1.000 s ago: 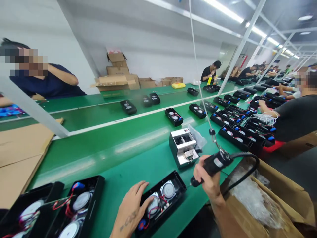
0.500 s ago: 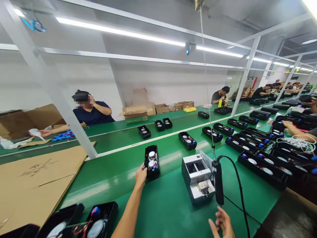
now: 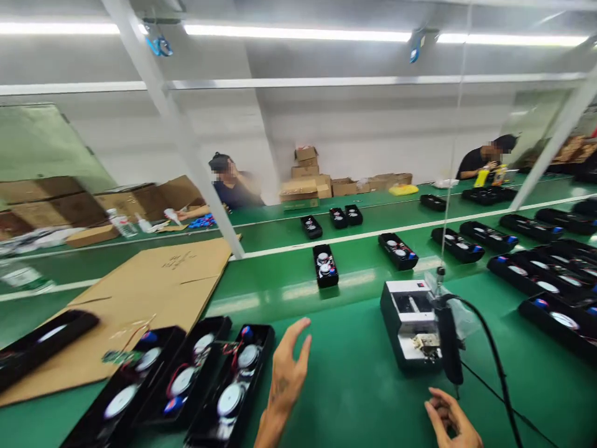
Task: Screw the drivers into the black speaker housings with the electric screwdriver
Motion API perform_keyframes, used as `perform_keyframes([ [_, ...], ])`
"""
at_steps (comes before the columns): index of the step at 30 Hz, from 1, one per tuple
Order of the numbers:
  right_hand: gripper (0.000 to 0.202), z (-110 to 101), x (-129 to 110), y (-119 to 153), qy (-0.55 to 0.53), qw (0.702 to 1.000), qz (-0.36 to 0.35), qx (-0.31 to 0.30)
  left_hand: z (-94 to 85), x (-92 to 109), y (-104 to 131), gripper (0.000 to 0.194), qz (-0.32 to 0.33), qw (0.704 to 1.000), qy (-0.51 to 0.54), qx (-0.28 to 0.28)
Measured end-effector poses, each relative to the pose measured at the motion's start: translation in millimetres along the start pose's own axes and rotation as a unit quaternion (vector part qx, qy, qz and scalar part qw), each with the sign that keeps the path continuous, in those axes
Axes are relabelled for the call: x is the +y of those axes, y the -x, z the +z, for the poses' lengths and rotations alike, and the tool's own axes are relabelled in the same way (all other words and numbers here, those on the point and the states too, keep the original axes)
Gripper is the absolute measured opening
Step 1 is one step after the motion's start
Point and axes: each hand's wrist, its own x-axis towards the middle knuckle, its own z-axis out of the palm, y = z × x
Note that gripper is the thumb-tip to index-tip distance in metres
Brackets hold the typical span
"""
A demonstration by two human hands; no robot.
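My left hand (image 3: pixel 290 367) is raised over the green work surface, thumb and fingers apart, holding nothing. Just left of it lies a black speaker housing (image 3: pixel 233 379) with two round speakers and loose wires. Farther out, another speaker housing (image 3: pixel 325 266) rests on the green belt, apart from my hand. My right hand (image 3: pixel 453 420), at the lower edge, is loosely curled with nothing visible in it. Above it hangs a black electric screwdriver (image 3: pixel 448 342), its bit close to my fingers but not gripped. A screw feeder (image 3: pixel 410 326) stands behind the hand.
More open housings (image 3: pixel 189 373) lie at the left by a cardboard sheet (image 3: pixel 153 280). Several more housings (image 3: pixel 536 274) are grouped at the right. The screwdriver's cable (image 3: pixel 494 348) loops down on the right. Across the line sit two people, with cardboard boxes (image 3: pixel 298 186) between them.
My left hand has let go of the speaker housing and drawn back toward me; the housing stays on the belt. My right hand's fingers have curled more. The view has turned left.
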Motion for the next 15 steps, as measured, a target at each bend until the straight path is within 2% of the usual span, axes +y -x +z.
perform_keyframes([
  [1,0.048,-3.5,0.7,-1.7,0.013,1.0,0.004,-0.015,-25.5,-4.0,31.2,0.025,0.024,0.999,-0.026,-0.002],
  [2,0.047,-6.1,1.0,-3.1,0.027,0.999,0.006,-0.024,-52.6,-10.0,57.7,0.028,0.1,0.989,-0.107,0.012],
  [3,0.046,-7.8,0.8,-3.8,0.04,0.999,0.003,-0.029,-80.4,-18.2,78.6,0.034,0.158,0.967,-0.196,0.033],
  [4,0.045,-8.6,0.1,-3.8,0.05,0.998,-0.002,-0.031,-107.8,-28.4,93.9,0.038,0.183,0.944,-0.271,0.05],
  [6,0.043,-6.7,-3.0,-1.3,0.067,0.997,-0.015,-0.04,-155.9,-51.8,109.3,0.042,0.195,0.92,-0.335,0.064],
  [8,0.041,0.3,-8.4,5.8,0.07,0.995,-0.028,-0.059,-186.8,-72.1,112.4,0.045,0.245,0.882,-0.4,0.045],
  [9,0.041,6.2,-11.8,11.9,0.063,0.994,-0.036,-0.076,-193.6,-78.5,112.5,0.046,0.263,0.867,-0.422,0.032],
  [11,0.041,22.9,-19.3,30.8,0.039,0.988,-0.056,-0.137,-188.6,-80.5,114.3,0.045,0.271,0.856,-0.44,0.009],
  [13,0.045,45.7,-26.3,59.3,0.02,0.969,-0.09,-0.229,-160.5,-68.7,120.1,0.041,0.264,0.862,-0.432,-0.016],
  [14,0.053,58.7,-29.1,76.2,0.021,0.953,-0.114,-0.281,-139.4,-58.8,124.3,0.039,0.266,0.865,-0.424,-0.027],
  [15,0.069,71.9,-31.0,93.9,0.026,0.938,-0.14,-0.315,-115.0,-46.9,128.9,0.037,0.268,0.869,-0.415,-0.032],
])
